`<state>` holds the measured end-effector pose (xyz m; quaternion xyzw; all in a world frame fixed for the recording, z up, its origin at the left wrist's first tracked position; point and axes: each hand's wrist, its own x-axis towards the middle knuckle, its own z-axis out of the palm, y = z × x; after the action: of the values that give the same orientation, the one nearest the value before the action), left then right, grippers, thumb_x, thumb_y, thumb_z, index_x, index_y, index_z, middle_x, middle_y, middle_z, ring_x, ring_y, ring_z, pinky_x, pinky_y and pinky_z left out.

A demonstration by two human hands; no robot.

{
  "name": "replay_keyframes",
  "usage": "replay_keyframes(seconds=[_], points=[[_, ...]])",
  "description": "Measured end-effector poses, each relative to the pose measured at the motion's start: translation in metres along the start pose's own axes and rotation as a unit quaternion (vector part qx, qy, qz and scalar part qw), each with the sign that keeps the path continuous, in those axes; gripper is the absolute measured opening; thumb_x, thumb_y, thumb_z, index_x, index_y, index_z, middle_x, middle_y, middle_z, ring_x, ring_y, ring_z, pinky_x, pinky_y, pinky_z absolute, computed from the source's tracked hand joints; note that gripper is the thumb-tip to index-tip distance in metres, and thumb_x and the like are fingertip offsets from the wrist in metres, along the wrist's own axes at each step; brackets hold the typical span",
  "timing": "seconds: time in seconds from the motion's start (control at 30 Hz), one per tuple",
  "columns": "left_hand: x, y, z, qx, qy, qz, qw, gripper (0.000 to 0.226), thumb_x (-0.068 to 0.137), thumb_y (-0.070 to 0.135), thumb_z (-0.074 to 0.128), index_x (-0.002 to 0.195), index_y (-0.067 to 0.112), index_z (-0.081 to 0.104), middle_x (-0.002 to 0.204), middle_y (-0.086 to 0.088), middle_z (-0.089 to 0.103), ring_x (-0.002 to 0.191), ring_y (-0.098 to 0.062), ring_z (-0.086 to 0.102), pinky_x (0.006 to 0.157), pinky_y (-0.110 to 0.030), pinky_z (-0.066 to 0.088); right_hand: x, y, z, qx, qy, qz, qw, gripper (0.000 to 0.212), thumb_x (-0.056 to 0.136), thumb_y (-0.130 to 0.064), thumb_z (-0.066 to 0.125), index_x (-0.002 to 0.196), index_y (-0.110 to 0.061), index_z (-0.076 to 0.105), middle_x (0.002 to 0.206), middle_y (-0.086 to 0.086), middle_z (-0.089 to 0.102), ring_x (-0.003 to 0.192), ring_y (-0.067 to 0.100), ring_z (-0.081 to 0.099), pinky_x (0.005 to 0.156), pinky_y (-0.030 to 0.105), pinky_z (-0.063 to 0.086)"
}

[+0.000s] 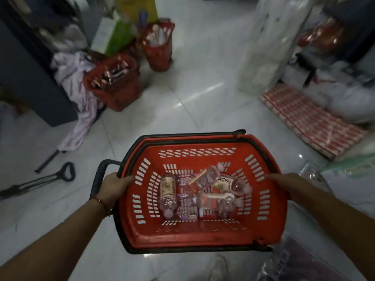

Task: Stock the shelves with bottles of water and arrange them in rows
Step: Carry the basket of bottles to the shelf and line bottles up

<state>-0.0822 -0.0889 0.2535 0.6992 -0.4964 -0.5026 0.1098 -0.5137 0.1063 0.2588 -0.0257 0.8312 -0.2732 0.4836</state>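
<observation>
A red plastic shopping basket with black handles hangs in front of me above a white tiled floor. Several small water bottles with pale caps and printed labels lie jumbled on its bottom. My left hand grips the basket's left rim, fingers curled over the edge. On the opposite side, my right hand holds the right rim, its fingers over the edge. No shelf shows in this view.
Two more red baskets full of goods stand on the floor at the back left, beside crumpled cloth. A black long-handled tool lies at the left. Red-and-white packs and plastic-wrapped goods line the right.
</observation>
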Motion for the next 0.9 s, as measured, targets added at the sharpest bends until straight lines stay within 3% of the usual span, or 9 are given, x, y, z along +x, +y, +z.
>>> replay_keyframes(seconds=[0.17, 0.27, 0.37, 0.5, 0.6, 0.73, 0.8, 0.9], points=[[-0.074, 0.135, -0.044, -0.004, 0.024, 0.088, 0.996, 0.018, 0.083, 0.013, 0.074, 0.099, 0.003, 0.073, 0.078, -0.013, 0.077, 0.068, -0.029, 0.076, 0.064, -0.036, 0.061, -0.081, -0.074, -0.080, 0.070, -0.003, -0.068, 0.995, 0.034, 0.085, -0.018, 0.076, 0.107, 0.005, 0.067, 0.088, 0.024, 0.074, 0.071, 0.035, 0.074, 0.070, 0.048, 0.061], [-0.114, 0.192, -0.062, -0.008, 0.068, 0.150, 0.986, 0.012, 0.083, 0.010, 0.074, 0.094, 0.007, 0.071, 0.082, -0.012, 0.074, 0.071, -0.029, 0.073, 0.064, -0.034, 0.059, -0.124, -0.109, -0.118, 0.113, -0.026, -0.114, 0.987, 0.021, 0.095, -0.017, 0.064, 0.105, 0.002, 0.065, 0.063, 0.019, 0.072, 0.048, 0.028, 0.070, 0.043, 0.038, 0.058], [-0.147, 0.233, -0.069, -0.024, 0.096, 0.176, 0.979, 0.010, 0.083, 0.008, 0.075, 0.088, 0.005, 0.067, 0.074, -0.009, 0.068, 0.065, -0.026, 0.066, 0.059, -0.030, 0.053, -0.164, -0.134, -0.151, 0.138, -0.028, -0.145, 0.979, 0.018, 0.098, -0.018, 0.060, 0.096, 0.000, 0.063, 0.055, 0.018, 0.068, 0.040, 0.028, 0.066, 0.032, 0.040, 0.051], [-0.167, 0.258, -0.066, -0.057, 0.111, 0.180, 0.976, 0.012, 0.085, 0.004, 0.074, 0.079, -0.001, 0.065, 0.068, -0.011, 0.063, 0.057, -0.025, 0.061, 0.051, -0.027, 0.046, -0.178, -0.155, -0.180, 0.173, -0.021, -0.167, 0.970, 0.017, 0.099, -0.016, 0.059, 0.089, -0.002, 0.060, 0.048, 0.016, 0.065, 0.034, 0.026, 0.062, 0.027, 0.038, 0.047], [-0.165, 0.260, -0.060, -0.074, 0.110, 0.177, 0.975, 0.011, 0.085, 0.004, 0.074, 0.081, 0.000, 0.065, 0.070, -0.014, 0.065, 0.059, -0.027, 0.063, 0.054, -0.028, 0.048, -0.173, -0.161, -0.189, 0.179, -0.017, -0.171, 0.969, 0.016, 0.099, -0.015, 0.059, 0.091, -0.001, 0.061, 0.049, 0.017, 0.066, 0.035, 0.027, 0.063, 0.030, 0.039, 0.049], [-0.145, 0.261, -0.045, -0.072, 0.107, 0.180, 0.975, 0.012, 0.085, 0.005, 0.075, 0.082, -0.002, 0.065, 0.070, -0.013, 0.064, 0.059, -0.026, 0.062, 0.053, -0.028, 0.047, -0.153, -0.165, -0.194, 0.182, -0.002, -0.162, 0.970, 0.024, 0.091, -0.016, 0.069, 0.111, -0.002, 0.065, 0.063, 0.018, 0.072, 0.055, 0.032, 0.071, 0.056, 0.041, 0.055], [-0.130, 0.263, -0.038, -0.075, 0.096, 0.175, 0.977, 0.015, 0.083, 0.007, 0.077, 0.081, -0.001, 0.065, 0.073, -0.015, 0.065, 0.062, -0.028, 0.063, 0.059, -0.032, 0.053, -0.141, -0.170, -0.194, 0.185, 0.004, -0.155, 0.970, 0.030, 0.091, -0.016, 0.069, 0.118, -0.004, 0.064, 0.069, 0.018, 0.073, 0.067, 0.032, 0.070, 0.061, 0.043, 0.053], [-0.091, 0.256, -0.028, -0.075, 0.088, 0.159, 0.980, 0.019, 0.080, 0.011, 0.080, 0.087, -0.002, 0.068, 0.083, -0.019, 0.069, 0.072, -0.033, 0.068, 0.074, -0.043, 0.059, -0.116, -0.182, -0.180, 0.180, 0.004, -0.133, 0.975, 0.020, 0.094, -0.016, 0.066, 0.110, -0.006, 0.063, 0.059, 0.016, 0.070, 0.046, 0.030, 0.068, 0.049, 0.042, 0.055]])
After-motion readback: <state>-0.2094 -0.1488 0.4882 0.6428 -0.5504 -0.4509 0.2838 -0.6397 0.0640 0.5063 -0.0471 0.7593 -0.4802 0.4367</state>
